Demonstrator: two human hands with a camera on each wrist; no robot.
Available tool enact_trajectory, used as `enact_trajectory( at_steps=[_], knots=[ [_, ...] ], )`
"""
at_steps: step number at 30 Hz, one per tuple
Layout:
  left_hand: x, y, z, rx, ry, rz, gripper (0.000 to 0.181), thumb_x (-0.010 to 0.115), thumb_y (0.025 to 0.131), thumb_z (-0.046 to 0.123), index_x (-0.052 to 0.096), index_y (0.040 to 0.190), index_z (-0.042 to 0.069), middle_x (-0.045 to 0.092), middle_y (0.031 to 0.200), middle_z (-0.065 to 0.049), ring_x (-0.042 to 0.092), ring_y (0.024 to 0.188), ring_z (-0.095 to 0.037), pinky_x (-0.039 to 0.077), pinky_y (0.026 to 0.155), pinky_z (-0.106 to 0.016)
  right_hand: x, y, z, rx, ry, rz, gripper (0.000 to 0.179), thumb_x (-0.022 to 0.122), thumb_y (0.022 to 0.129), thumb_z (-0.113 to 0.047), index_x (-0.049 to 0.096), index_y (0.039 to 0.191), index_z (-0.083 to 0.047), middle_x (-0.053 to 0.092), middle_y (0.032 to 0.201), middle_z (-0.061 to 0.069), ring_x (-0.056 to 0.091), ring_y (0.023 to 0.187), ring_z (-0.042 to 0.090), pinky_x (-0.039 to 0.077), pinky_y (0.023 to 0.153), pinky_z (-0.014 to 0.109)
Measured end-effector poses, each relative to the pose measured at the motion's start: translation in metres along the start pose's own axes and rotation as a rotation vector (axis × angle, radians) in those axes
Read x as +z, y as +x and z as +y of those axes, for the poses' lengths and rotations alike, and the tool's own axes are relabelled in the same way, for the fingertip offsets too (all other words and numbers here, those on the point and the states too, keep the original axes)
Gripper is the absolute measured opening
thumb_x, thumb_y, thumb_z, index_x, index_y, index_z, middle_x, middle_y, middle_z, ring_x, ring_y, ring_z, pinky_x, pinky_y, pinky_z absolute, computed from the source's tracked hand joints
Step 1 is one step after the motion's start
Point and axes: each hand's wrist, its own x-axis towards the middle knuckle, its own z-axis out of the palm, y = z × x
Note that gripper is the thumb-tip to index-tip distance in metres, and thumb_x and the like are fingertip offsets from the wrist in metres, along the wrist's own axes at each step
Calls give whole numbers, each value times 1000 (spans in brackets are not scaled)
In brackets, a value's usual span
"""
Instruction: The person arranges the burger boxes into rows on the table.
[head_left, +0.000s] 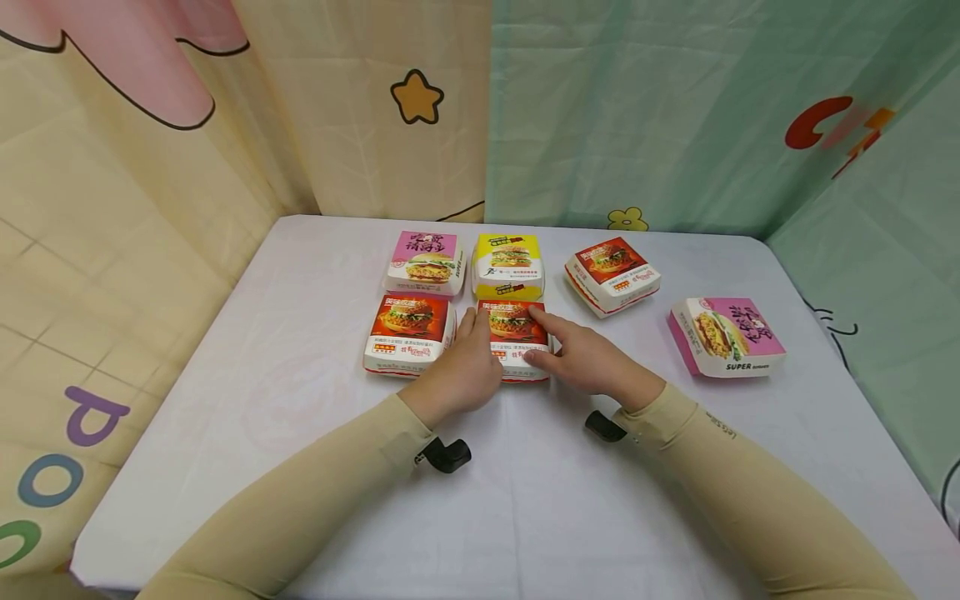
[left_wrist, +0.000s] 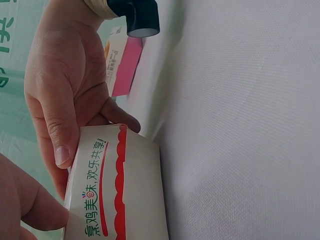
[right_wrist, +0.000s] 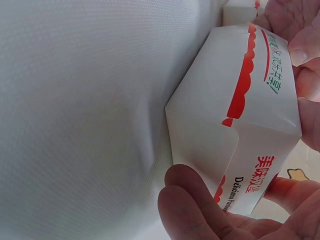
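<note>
In the head view, a red-and-white burger box (head_left: 517, 329) lies flat on the cloth between my two hands. My left hand (head_left: 467, 371) holds its left edge, the fingers pointing away from me down the side and the thumb by the front of the lid. At the right edge my right hand (head_left: 588, 358) grips it, with thumb and index finger on the lid. Other right-hand fingers (right_wrist: 187, 210) bend against the box's side in the right wrist view. Directly left sits another red-and-white box (head_left: 408, 329). Close behind stands a yellow box (head_left: 508, 265).
A pink burger box (head_left: 425, 262) stands at the back left. Towards the right are a turned red box (head_left: 613, 275) and a second pink box (head_left: 727, 336). All rest on the white tablecloth (head_left: 300, 358); patterned curtains (head_left: 375, 158) hang behind and at both sides.
</note>
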Motion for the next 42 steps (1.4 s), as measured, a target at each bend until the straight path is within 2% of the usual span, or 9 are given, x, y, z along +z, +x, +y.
enact_trajectory(
  at_steps=[6, 13, 24, 42],
  knots=[
    [0, 0, -1, -2, -5, 1, 77, 44, 107, 19, 2, 169, 4, -2, 178, -16, 15, 164, -32, 26, 130, -51, 0, 0, 0, -3, -1, 3, 87, 68, 101, -46, 19, 170, -27, 38, 169, 12, 56, 129, 31, 46, 116, 57],
    [0, 0, -1, 6, -5, 2, 77, 44, 106, 18, 2, 169, 3, -2, 178, -17, 18, 163, -32, 27, 129, -50, 0, 0, -1, 6, 1, 2, 86, 68, 101, -47, 19, 170, -28, 42, 166, 13, 59, 119, 30, 50, 112, 54],
    [3, 2, -3, 9, -4, 12, 76, 44, 106, 18, 4, 169, 3, -1, 178, -18, 18, 163, -34, 29, 128, -53, 0, -1, -1, -1, -2, 6, 86, 67, 102, -46, 19, 170, -27, 43, 166, 12, 61, 114, 29, 52, 108, 52],
    [2, 0, -2, -1, -3, 15, 75, 44, 107, 19, 5, 170, 5, -1, 178, -16, 17, 164, -33, 27, 129, -53, 1, 0, 1, 1, 10, 5, 86, 67, 102, -45, 19, 170, -27, 39, 168, 13, 56, 124, 30, 47, 114, 56]
  ],
)
